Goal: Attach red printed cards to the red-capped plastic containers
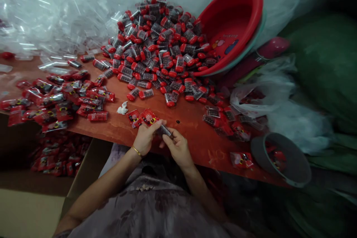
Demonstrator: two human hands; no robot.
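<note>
In front of my body, a small clear tube with dark contents (pixel 165 130) is held between my two hands. The fingers of my left hand (pixel 145 138) close round its far end, a gold bangle on that wrist. My right hand (pixel 178 148) pinches the near end between thumb and fingers. Just past my left fingertips is a printed red wrapper (pixel 148 115); whether that hand also grips it, I cannot tell. Another red wrapper (pixel 134 118) lies beside it on the orange-red table (pixel 189 126). A crumpled white scrap (pixel 122 108) is a little further left.
A large heap of red-capped tubes (pixel 158 52) leans against a tilted red basin (pixel 237 11). Wrapped red packs (pixel 69 96) pile up at left, above a cardboard box (pixel 80 171) of more packs. Clear plastic pieces (pixel 55 11) fill the back left. A grey basket (pixel 292 160) stands right.
</note>
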